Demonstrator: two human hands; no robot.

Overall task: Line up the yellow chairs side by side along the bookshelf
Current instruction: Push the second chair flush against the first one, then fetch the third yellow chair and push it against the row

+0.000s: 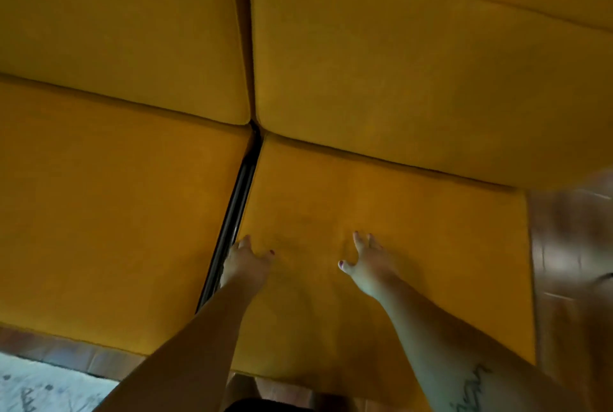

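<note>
Two yellow chairs seen from above, set side by side on a wooden floor (570, 245): left chair (109, 219) and right chair (398, 199), nearly touching, parted only by a thin slit with a dark metal frame rail (237, 209) in it, narrowing toward the rear to almost nothing between the two back cushions (398, 63). Found both grips on the right chair's seat cushion (447, 262), near its front-left corner. Left grip (245, 262) laid at the seat's left edge, just beside the rail, thumb spread out onto the fabric, fingers stretched forward along the edge and not wrapped round anything visible. Right grip (366, 262) pressed flat farther in, toward the middle of the seat's front half, fingers straight and fanned, thumb pointed toward the left grip, holding nothing. Noted dark red polish on the nails and a tattoo (471, 388) on the right forearm. Saw bare floor past the right chair's right edge, blurred, and a narrow strip of it before the left chair's front edge. Caught, nearer than that strip at the lower left, a pale rug (39, 385) with dark marks. Could not make out the blurred grey shapes behind the right chair's back cushion.
</note>
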